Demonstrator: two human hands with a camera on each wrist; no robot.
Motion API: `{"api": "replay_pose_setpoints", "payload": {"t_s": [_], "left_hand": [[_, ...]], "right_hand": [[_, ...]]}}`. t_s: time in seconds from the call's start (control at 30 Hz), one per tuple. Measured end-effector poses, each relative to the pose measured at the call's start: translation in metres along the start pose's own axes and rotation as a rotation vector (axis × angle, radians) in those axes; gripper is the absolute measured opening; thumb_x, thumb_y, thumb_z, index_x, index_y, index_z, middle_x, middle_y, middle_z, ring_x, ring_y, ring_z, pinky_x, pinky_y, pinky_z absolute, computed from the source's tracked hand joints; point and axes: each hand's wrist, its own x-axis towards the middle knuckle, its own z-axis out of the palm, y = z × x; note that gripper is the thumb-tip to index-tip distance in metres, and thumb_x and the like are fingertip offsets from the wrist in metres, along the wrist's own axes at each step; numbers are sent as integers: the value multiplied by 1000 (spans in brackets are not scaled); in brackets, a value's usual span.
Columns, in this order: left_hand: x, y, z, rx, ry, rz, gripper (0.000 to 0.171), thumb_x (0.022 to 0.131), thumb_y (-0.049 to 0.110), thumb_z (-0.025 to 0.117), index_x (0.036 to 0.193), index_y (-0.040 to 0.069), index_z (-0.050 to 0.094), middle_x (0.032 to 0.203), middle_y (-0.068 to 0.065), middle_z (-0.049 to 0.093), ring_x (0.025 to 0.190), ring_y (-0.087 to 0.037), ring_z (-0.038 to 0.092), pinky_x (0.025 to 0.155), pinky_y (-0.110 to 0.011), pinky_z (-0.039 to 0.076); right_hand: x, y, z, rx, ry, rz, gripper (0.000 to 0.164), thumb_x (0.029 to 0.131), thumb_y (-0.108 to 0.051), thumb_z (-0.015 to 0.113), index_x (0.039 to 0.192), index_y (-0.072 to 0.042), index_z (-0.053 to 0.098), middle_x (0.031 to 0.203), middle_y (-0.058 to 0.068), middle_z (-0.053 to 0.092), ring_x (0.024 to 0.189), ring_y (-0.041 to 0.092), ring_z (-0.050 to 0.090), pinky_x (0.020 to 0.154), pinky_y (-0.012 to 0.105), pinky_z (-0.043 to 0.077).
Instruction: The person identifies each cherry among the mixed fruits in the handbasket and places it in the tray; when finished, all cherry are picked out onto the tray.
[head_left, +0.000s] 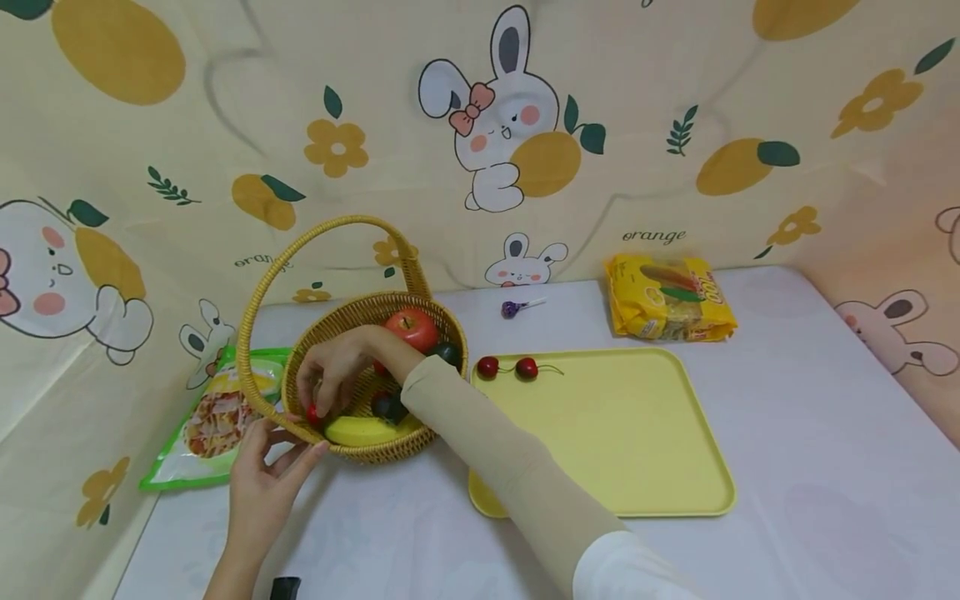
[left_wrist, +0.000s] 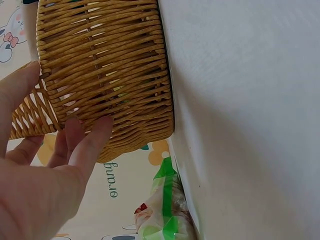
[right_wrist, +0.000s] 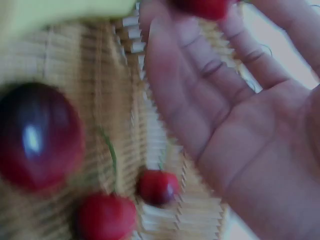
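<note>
My left hand [head_left: 266,479] grips the near left rim of a wicker basket [head_left: 378,454], beside the foot of its tall handle; in the left wrist view the thumb lies at the rim and fingers touch the woven side. Inside the basket, my right hand [head_left: 337,367] pinches a red cherry [right_wrist: 207,7] by the left end of a banana [head_left: 363,431]. Around it in the basket are a red apple [head_left: 412,329], a dark fruit [head_left: 388,407] and a dark green one [head_left: 447,353]. The right wrist view, blurred, shows two more cherries [right_wrist: 107,217] and a dark red round fruit [right_wrist: 40,137].
Right of the basket lies a yellow tray [head_left: 600,442] with two stemmed cherries [head_left: 527,369] at its far left. Behind it are a lollipop [head_left: 512,309] and a yellow food packet [head_left: 670,298]. A green-edged food bag [head_left: 217,421] lies left of the basket.
</note>
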Motion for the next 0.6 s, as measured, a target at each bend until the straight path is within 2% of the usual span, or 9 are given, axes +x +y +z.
{"api": "replay_pose_setpoints", "payload": {"t_s": [0.13, 0.27, 0.37, 0.43, 0.5, 0.6], "left_hand": [[-1, 1, 1, -2, 3, -7, 46, 82, -13, 74, 124, -6, 55, 115, -9, 50, 101, -16, 56, 85, -16, 58], [-2, 0, 2, -5, 7, -4, 46, 82, -15, 74, 123, -8, 54, 115, -12, 51, 100, -16, 57, 84, -17, 59], [-2, 0, 2, -12, 14, 4, 46, 80, -17, 74, 121, -10, 54, 115, -13, 51, 100, -16, 57, 84, -18, 59], [-2, 0, 3, -13, 17, 12, 47, 79, -19, 74, 120, -10, 54, 115, -13, 51, 100, -16, 57, 84, -18, 59], [-2, 0, 3, -12, 21, 19, 47, 78, -20, 74, 120, -10, 54, 115, -13, 51, 99, -16, 57, 84, -18, 59], [-2, 1, 3, -3, 23, 31, 46, 78, -20, 74, 119, -10, 54, 114, -11, 51, 99, -16, 57, 84, -18, 59]], "right_hand": [[-17, -5, -3, 63, 17, -59, 23, 91, 5, 66, 114, 3, 68, 107, 15, 68, 100, 33, 67, 94, 44, 59], [-53, -8, -8, -7, 86, -211, 24, 91, 4, 67, 114, 6, 66, 109, 14, 65, 100, 31, 66, 92, 41, 60], [-92, -4, -10, -69, 210, -344, 21, 93, -3, 69, 113, 2, 66, 104, 11, 65, 94, 30, 65, 89, 39, 61], [-121, 3, -9, -67, 312, -408, 19, 95, -7, 68, 110, 3, 65, 99, 12, 65, 90, 32, 64, 87, 42, 61], [-150, 15, -6, -96, 419, -446, 18, 96, -10, 67, 109, 2, 66, 100, 14, 65, 88, 31, 64, 85, 41, 61], [-191, 42, 1, -73, 560, -459, 18, 96, -6, 65, 110, 5, 65, 107, 20, 64, 91, 27, 65, 88, 40, 60]]}}
